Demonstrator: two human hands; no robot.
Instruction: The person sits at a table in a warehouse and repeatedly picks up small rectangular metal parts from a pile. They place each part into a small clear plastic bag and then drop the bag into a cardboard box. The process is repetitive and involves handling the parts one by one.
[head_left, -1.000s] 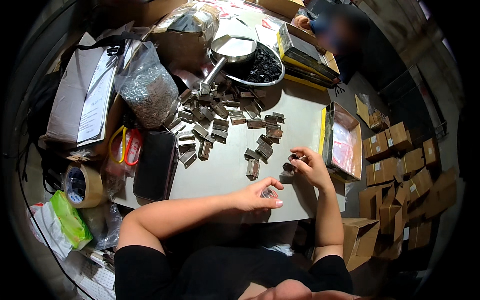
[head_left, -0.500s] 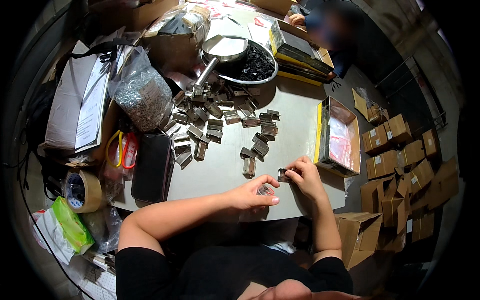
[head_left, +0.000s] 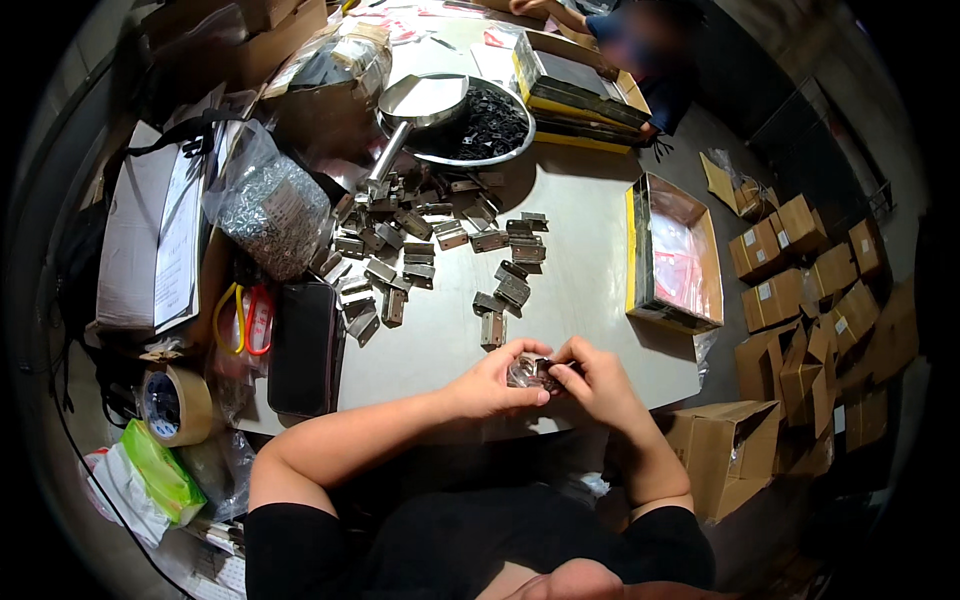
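Note:
My left hand [head_left: 488, 388] is closed round a small clear plastic bag [head_left: 519, 373] at the near edge of the table. Against the bag, the fingers of my right hand [head_left: 603, 388] pinch a small dark metal bracket [head_left: 547, 371]. Fingers partly cover the bracket, and I cannot tell whether it is inside the bag. Just beyond my left hand a loose metal bracket [head_left: 493, 329] lies on the table, with several more in a short row behind it. A larger heap of brackets [head_left: 392, 235] spreads toward the steel bowl.
A steel bowl [head_left: 528, 140] of black parts has a metal scoop [head_left: 395, 148] over it. An open box of small bags [head_left: 677, 265] stands right. Left are a bag of screws [head_left: 270, 205], scissors [head_left: 232, 318], a black phone-like case [head_left: 304, 350] and tape [head_left: 176, 404]. Another person sits far right.
My right hand has brought the bracket leftward from the table to the bag in my left hand. Both hands now meet. The whole view has shifted slightly.

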